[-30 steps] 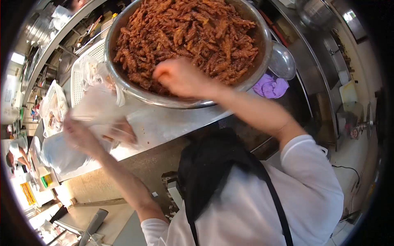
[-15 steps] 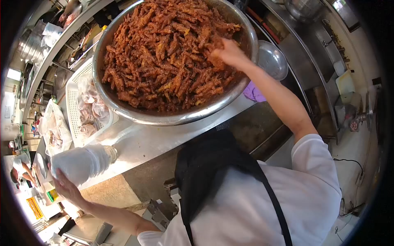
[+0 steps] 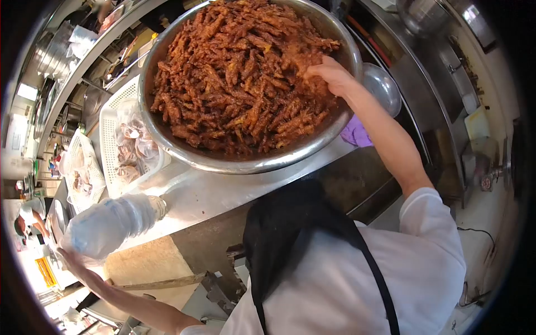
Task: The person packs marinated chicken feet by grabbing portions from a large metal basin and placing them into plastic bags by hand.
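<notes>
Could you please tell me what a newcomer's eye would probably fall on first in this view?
Probably the wide metal bowl at the top centre, heaped with glossy reddish-brown food pieces, the right hand at their right side. Next might come the clear plastic bundle at lower left, beside the open left hand.

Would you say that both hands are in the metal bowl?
No, the right hand is in the bowl, but the left hand is by the plastic bundle.

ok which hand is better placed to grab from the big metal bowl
Likely the right: the right hand is at the brown pieces inside the bowl; the left hand is beside the plastic bundle.
</notes>
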Demonstrator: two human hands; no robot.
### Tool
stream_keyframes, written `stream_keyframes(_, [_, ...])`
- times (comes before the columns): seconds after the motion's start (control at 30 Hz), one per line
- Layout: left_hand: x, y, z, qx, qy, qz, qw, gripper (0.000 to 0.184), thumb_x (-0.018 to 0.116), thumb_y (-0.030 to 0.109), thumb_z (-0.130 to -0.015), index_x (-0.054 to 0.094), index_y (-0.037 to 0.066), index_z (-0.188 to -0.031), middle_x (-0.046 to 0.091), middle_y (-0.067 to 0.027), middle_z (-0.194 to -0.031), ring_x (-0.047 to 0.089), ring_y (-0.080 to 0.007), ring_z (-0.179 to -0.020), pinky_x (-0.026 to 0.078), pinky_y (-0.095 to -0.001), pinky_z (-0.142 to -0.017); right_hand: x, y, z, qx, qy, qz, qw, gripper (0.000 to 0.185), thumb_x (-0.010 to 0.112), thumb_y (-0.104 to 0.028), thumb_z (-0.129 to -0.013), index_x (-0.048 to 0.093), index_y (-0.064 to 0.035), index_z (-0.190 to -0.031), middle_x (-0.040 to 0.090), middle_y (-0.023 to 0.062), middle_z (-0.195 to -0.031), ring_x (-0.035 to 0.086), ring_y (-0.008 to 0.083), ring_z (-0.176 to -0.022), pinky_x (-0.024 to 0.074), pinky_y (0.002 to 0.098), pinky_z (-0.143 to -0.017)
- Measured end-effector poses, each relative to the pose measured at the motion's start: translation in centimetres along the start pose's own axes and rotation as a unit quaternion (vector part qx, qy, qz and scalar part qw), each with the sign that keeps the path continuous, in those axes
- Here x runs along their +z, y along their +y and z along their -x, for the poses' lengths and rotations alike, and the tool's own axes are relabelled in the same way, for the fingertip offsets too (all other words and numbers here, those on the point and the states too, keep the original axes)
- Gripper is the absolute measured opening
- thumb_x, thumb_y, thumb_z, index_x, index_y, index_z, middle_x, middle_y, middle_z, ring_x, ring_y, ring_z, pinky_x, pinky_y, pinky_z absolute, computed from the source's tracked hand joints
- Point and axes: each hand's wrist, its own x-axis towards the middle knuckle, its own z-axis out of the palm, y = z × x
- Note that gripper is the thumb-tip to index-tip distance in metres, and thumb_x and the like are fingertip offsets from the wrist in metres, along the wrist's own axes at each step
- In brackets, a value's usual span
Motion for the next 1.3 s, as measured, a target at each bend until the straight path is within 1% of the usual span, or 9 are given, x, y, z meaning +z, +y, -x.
stream_keyframes(0.03, [-1.5, -0.9, 0.2, 0.023, -0.147, 0.106, 0.983, 0.068, 0.047, 0.044, -0.097, 0.031, -0.004, -0.143, 0.031, -0.0182, -0.148, 0.030, -0.0274, -0.138, 0.024, -0.0347, -0.112, 0.9, -1.1, 0.1, -0.032, 0.033, 0.019, 0.999, 0.039, 0.071, -0.009, -0.070, 0.061, 0.0042, -0.106, 0.064, 0.0127, -0.103, 0.061, 0.0213, -0.089, 0.0470, 0.0319, -0.080])
stream_keyframes(0.3, [-1.2, 4.5, -1.6, 0.328, 0.119, -0.343, 0.872, 0.048, 0.047, 0.041, -0.097, 0.055, 0.001, -0.120, 0.065, -0.0203, -0.104, 0.062, -0.0354, -0.094, 0.047, -0.0419, -0.084, 12.5, -1.2, -3.6, -0.274, 0.171, 0.578, 0.749, 0.053, 0.065, -0.005, -0.079, 0.039, 0.0077, -0.123, 0.058, 0.0286, -0.090, 0.064, 0.0365, -0.076, 0.0543, 0.0428, -0.063])
stream_keyframes(0.5, [-9.9, 9.9, 1.8, 0.325, 0.317, -0.135, 0.881, 0.046, 0.050, 0.043, -0.094, 0.059, 0.004, -0.118, 0.064, -0.0148, -0.106, 0.061, -0.0290, -0.092, 0.048, -0.0366, -0.084, 9.9, -0.7, -3.1, -0.250, 0.062, 0.464, 0.847, 0.063, 0.066, -0.012, -0.084, 0.035, 0.0030, -0.137, 0.055, 0.0141, -0.064, 0.053, 0.0223, -0.051, 0.0407, 0.0389, -0.044])
stream_keyframes(0.73, [-5.4, 5.9, 14.0, 0.000, -0.063, 0.323, 0.944, 0.043, 0.051, 0.036, -0.095, 0.053, 0.006, -0.126, 0.059, -0.0042, -0.107, 0.057, -0.0171, -0.087, 0.048, -0.0310, -0.077, 7.4, -1.6, 2.2, -0.140, -0.071, 0.406, 0.900, 0.067, 0.072, -0.007, -0.069, 0.045, 0.0040, -0.129, 0.065, 0.0180, -0.099, 0.061, 0.0269, -0.094, 0.0462, 0.0352, -0.081])
stream_keyframes(0.83, [3.3, -2.1, 14.9, -0.226, -0.528, 0.444, 0.688, 0.043, 0.051, 0.033, -0.095, 0.051, 0.007, -0.129, 0.058, 0.0003, -0.107, 0.055, -0.0121, -0.085, 0.048, -0.0286, -0.074, 5.9, -0.7, 1.9, -0.061, -0.114, 0.236, 0.963, 0.064, 0.072, -0.009, -0.069, 0.046, 0.0047, -0.126, 0.064, 0.0150, -0.107, 0.059, 0.0224, -0.101, 0.0428, 0.0319, -0.085])
stream_keyframes(0.87, [8.6, 1.8, 20.2, -0.241, -0.350, 0.233, 0.875, 0.036, 0.056, 0.036, -0.090, 0.057, 0.010, -0.115, 0.056, 0.0026, -0.088, 0.054, -0.0101, -0.071, 0.045, -0.0224, -0.058, 5.3, -0.1, 1.7, -0.021, -0.095, 0.203, 0.974, 0.062, 0.072, -0.009, -0.069, 0.047, 0.0056, -0.124, 0.063, 0.0150, -0.106, 0.058, 0.0224, -0.099, 0.0430, 0.0320, -0.085])
stream_keyframes(0.9, [13.7, -5.3, 19.8, -0.281, -0.359, 0.185, 0.871, 0.035, 0.057, 0.037, -0.088, 0.059, 0.013, -0.113, 0.057, 0.0025, -0.089, 0.054, -0.0102, -0.075, 0.045, -0.0223, -0.063, 4.8, 0.6, 1.2, 0.018, -0.078, 0.169, 0.982, 0.060, 0.071, -0.009, -0.069, 0.048, 0.0064, -0.122, 0.062, 0.0150, -0.106, 0.058, 0.0224, -0.096, 0.0431, 0.0320, -0.085])
stream_keyframes(1.13, [27.0, -12.5, 22.0, 0.233, -0.346, -0.165, 0.894, 0.039, 0.056, 0.018, -0.089, 0.052, -0.006, -0.119, 0.061, -0.0214, -0.101, 0.058, -0.0335, -0.093, 0.046, -0.0406, -0.083, 5.5, -5.4, 4.3, 0.031, -0.332, 0.463, 0.821, 0.047, 0.073, -0.008, -0.064, 0.059, -0.0014, -0.108, 0.067, 0.0122, -0.098, 0.061, 0.0205, -0.090, 0.0479, 0.0349, -0.076])
stream_keyframes(1.3, [22.5, -7.4, 29.4, 0.263, -0.311, -0.081, 0.910, 0.055, 0.069, 0.027, -0.081, 0.049, -0.004, -0.122, 0.047, -0.0253, -0.129, 0.039, -0.0429, -0.125, 0.029, -0.0516, -0.105, 7.5, -3.2, 6.4, -0.013, -0.387, 0.619, 0.683, 0.064, 0.070, -0.014, -0.062, 0.053, 0.0048, -0.121, 0.063, 0.0240, -0.107, 0.061, 0.0360, -0.101, 0.0483, 0.0429, -0.084])
